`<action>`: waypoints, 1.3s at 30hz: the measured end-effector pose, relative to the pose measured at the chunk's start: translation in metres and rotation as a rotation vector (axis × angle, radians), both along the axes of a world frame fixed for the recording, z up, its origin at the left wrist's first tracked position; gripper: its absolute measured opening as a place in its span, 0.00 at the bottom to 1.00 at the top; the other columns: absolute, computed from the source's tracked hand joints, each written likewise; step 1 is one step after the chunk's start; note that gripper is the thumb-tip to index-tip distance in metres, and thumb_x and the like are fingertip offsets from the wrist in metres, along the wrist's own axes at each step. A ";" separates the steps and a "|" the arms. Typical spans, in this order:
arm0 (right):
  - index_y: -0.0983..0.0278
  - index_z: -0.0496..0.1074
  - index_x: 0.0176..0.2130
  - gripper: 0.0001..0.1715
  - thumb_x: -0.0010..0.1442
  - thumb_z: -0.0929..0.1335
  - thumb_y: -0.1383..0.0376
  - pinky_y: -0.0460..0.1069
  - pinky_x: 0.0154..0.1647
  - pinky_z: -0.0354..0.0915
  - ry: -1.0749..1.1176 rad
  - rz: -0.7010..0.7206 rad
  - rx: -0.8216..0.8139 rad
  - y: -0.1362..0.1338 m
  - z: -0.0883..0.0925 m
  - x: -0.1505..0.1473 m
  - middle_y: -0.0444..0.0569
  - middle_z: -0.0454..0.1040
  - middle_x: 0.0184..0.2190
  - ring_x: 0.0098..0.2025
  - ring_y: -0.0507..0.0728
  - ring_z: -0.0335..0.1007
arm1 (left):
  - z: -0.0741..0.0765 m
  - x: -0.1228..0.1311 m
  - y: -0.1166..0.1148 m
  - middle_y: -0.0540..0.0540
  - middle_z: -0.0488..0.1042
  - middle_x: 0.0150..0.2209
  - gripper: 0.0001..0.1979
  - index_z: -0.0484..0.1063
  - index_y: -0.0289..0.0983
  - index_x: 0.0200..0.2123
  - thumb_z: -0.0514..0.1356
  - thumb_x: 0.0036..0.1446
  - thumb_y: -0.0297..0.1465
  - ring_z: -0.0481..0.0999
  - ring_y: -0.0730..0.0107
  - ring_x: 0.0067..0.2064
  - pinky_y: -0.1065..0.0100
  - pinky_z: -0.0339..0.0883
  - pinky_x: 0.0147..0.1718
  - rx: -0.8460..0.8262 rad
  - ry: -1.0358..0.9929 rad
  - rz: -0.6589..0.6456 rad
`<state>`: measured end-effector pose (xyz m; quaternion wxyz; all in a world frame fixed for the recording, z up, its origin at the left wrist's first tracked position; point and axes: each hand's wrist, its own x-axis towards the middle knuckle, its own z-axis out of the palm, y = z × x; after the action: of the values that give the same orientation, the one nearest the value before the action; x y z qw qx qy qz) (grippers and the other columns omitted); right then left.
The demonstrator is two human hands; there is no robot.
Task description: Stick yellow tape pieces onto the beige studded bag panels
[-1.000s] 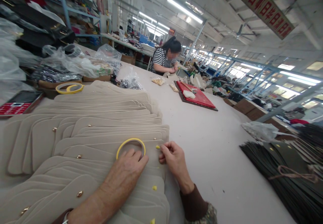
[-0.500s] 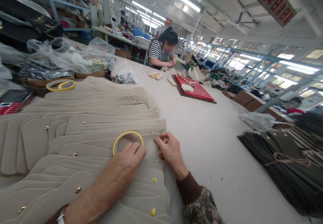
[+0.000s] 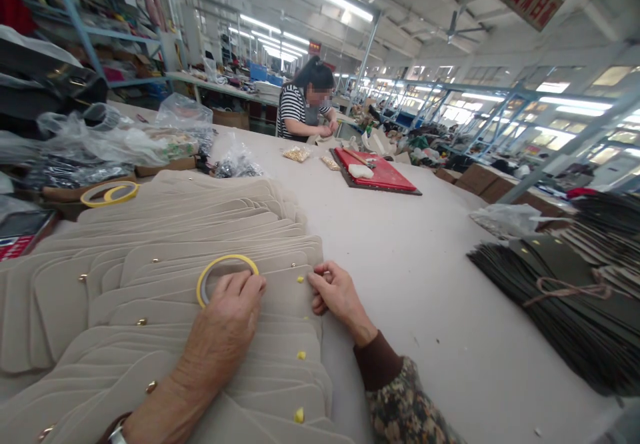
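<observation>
My left hand (image 3: 227,321) is closed around the near right rim of a roll of yellow tape (image 3: 203,284), held over the beige flaps. Beneath it, many beige flaps (image 3: 115,311) with rounded ends lie fanned out in overlapping rows, some with gold-coloured studs (image 3: 142,322). My right hand (image 3: 337,294) has its thumb and fingers pinched together at the right edge of an upper flap; whether anything is between the fingertips is hidden. Just left of them, a small yellow tape piece (image 3: 301,279) sits on that flap. Other yellow pieces (image 3: 299,415) mark flaps nearer me.
Across the table (image 3: 370,251), a person in a striped top (image 3: 300,107) works with both hands. A red board (image 3: 383,171) lies toward the far side. At right is a tied dark bundle (image 3: 550,311); at left, another tape roll (image 3: 110,194) and plastic bags (image 3: 120,137).
My left hand has drawn the tape roll leftward, away from my right hand. A yellow piece now shows on the flap beside my right fingertips. The view has shifted slightly.
</observation>
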<state>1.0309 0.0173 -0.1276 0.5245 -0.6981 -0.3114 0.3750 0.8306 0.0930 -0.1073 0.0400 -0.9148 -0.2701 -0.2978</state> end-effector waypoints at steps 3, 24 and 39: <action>0.63 0.64 0.38 0.22 0.51 0.72 0.54 0.41 0.10 0.61 -0.004 0.011 -0.002 0.001 -0.001 0.000 0.32 0.66 0.13 0.10 0.48 0.61 | -0.002 0.000 0.001 0.40 0.73 0.40 0.10 0.69 0.34 0.39 0.49 0.67 0.28 0.69 0.55 0.45 0.58 0.69 0.43 0.028 -0.012 -0.007; 0.69 0.78 0.42 0.29 0.64 0.61 0.48 0.41 0.15 0.57 -0.068 0.285 -0.029 -0.011 0.009 0.009 0.42 0.70 0.24 0.16 0.45 0.60 | 0.001 -0.009 0.005 0.49 0.71 0.28 0.13 0.68 0.40 0.33 0.47 0.67 0.27 0.71 0.64 0.33 0.64 0.62 0.32 -0.172 0.242 -0.112; 0.63 0.77 0.41 0.12 0.58 0.67 0.69 0.47 0.37 0.70 -0.529 0.285 0.470 -0.027 0.031 -0.032 0.49 0.78 0.34 0.34 0.53 0.73 | -0.001 -0.013 -0.002 0.46 0.81 0.43 0.20 0.56 0.38 0.63 0.47 0.69 0.27 0.81 0.72 0.40 0.73 0.72 0.40 -0.058 -0.012 -0.379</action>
<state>0.9991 -0.0095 -0.0967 0.5145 -0.5811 -0.6074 0.1693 0.8179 0.0909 -0.1079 -0.0446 -0.9482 -0.1016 -0.2976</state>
